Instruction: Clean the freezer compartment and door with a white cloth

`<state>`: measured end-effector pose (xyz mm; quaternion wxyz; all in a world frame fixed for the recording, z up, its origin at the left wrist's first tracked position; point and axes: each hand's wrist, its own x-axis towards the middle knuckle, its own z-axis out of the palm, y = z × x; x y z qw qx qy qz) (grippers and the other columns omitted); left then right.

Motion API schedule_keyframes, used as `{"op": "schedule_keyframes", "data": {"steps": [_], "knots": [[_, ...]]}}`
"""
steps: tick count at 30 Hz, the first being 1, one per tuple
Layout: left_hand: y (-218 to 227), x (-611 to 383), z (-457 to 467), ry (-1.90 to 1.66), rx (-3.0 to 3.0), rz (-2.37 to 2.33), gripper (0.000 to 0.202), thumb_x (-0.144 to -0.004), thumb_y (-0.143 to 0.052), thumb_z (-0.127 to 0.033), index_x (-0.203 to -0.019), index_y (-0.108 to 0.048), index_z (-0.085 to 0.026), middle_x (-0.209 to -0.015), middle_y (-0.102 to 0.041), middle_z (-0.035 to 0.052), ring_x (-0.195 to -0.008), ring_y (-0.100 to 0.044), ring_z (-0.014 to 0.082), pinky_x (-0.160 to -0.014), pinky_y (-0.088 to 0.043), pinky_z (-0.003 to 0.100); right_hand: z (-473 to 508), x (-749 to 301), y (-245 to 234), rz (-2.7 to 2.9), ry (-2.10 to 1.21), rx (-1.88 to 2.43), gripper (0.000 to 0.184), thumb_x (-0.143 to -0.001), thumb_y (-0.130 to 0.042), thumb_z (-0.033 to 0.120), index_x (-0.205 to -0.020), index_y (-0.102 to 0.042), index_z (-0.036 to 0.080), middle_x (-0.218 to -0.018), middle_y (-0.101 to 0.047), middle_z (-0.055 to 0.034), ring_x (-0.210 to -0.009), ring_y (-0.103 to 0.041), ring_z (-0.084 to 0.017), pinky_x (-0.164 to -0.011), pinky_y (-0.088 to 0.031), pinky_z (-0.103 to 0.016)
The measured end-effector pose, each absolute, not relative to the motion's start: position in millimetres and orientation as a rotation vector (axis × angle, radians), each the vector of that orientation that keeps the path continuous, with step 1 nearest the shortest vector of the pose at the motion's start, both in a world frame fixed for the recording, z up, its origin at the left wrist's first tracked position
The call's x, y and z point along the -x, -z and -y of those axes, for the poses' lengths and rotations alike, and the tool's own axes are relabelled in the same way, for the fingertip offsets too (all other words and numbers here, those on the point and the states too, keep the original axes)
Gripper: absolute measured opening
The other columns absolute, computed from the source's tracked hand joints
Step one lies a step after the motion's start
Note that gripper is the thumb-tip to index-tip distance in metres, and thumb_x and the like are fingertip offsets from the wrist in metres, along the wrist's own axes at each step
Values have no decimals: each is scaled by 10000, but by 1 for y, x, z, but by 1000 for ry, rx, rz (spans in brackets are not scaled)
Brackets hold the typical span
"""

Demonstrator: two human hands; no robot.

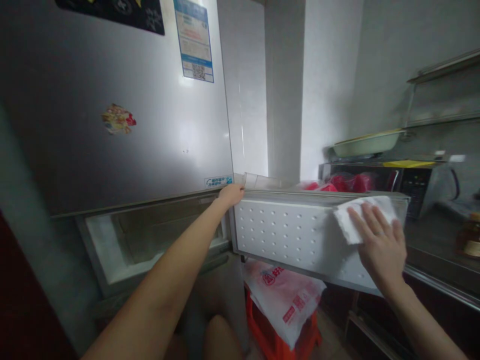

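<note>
Fridge upper door: shut, stickers on it, upper left of the frame.
Compartment: lower left, uncovered, below the upper door.
Left hand: centre, at top left corner of the swung-out door; fingers partly hidden, cannot tell if pinching.
Swung-out door: centre to right, dimpled white inner face showing.
Stool: red, bottom centre, printed plastic bag on top.
White cloth: right of centre, at door's upper right part.
Right hand: over cloth, fingers slightly spread, slightly blurred.
Microwave: right, pale basin on top.
Bottle: right edge.
</note>
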<state>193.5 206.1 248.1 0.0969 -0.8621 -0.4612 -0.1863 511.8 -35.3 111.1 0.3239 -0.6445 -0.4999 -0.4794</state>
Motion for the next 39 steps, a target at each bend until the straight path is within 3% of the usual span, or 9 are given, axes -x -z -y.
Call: {"op": "schedule_keyframes", "data": {"steps": [5,11,20,24,27,31,36,39], "knots": [[-246,-193,-207,570,2567,1348,457,-926,-376,-229,-1291,-646,-187,-1352,-656,70,-1246,-603,212,-1045,-460,301,13,-502,-103,1146,1221,1633,541,-925,-447,142,-1463,-451,207,-1549,-389,-144,-1475,-285,-299,-1175,-229,-591],[-246,-194,-211,570,2586,1346,443,-921,-376,-219,-1246,-671,-169,-1337,-664,85,-1243,-606,220,-1043,-457,308,-58,-430,-102,1519,1128,1533,573,-935,-382,83,-1490,-395,223,-1580,-337,-119,-1515,-169,-248,-1187,-189,-600],[-247,-192,-204,637,2568,1386,443,-964,-331,-210,-1317,-588,-137,-1351,-647,126,-1236,-614,228,-1023,-462,317,-156,-338,-123,2060,1205,1158,452,-964,-406,125,-1405,-483,55,-1498,-432,-224,-1437,-357,-307,-1161,-324,-545],[-246,-193,-205,673,2548,1426,432,-973,-333,-205,-1327,-563,-113,-1336,-651,154,-1226,-621,237,-1015,-465,323,-180,-325,-130,2148,1225,1083,442,-956,-394,111,-1370,-501,0,-1417,-511,-260,-1417,-387,-328,-1163,-323,-551],[-244,-193,-208,686,2565,1417,430,-986,-326,-216,-1335,-560,-120,-1358,-639,140,-1251,-603,217,-1040,-444,300,-192,-325,-125,2186,1211,1049,470,-955,-381,108,-1406,-462,4,-1464,-464,-250,-1435,-358,-322,-1177,-297,-559],[-243,-192,-209,691,2588,1385,440,-988,-320,-201,-1353,-551,-119,-1381,-624,126,-1290,-571,197,-1078,-410,285,-199,-329,-85,2299,1194,966,496,-950,-409,134,-1434,-435,28,-1521,-405,-212,-1448,-340,-290,-1193,-276,-535],[-242,-190,-205,687,2591,1369,428,-978,-341,-204,-1328,-578,-140,-1361,-641,118,-1270,-585,194,-1070,-425,294,-185,-342,2,2513,1192,820,385,-913,-504,184,-1273,-618,113,-1455,-522,-136,-1375,-453,-222,-1215,-232,-463],[-242,-190,-203,682,2597,1356,422,-967,-354,-197,-1308,-599,-154,-1360,-645,102,-1263,-589,185,-1068,-428,286,-175,-350,31,2599,1209,756,303,-901,-522,185,-1151,-685,131,-1362,-612,-107,-1317,-511,-190,-1222,-214,-430]]}}
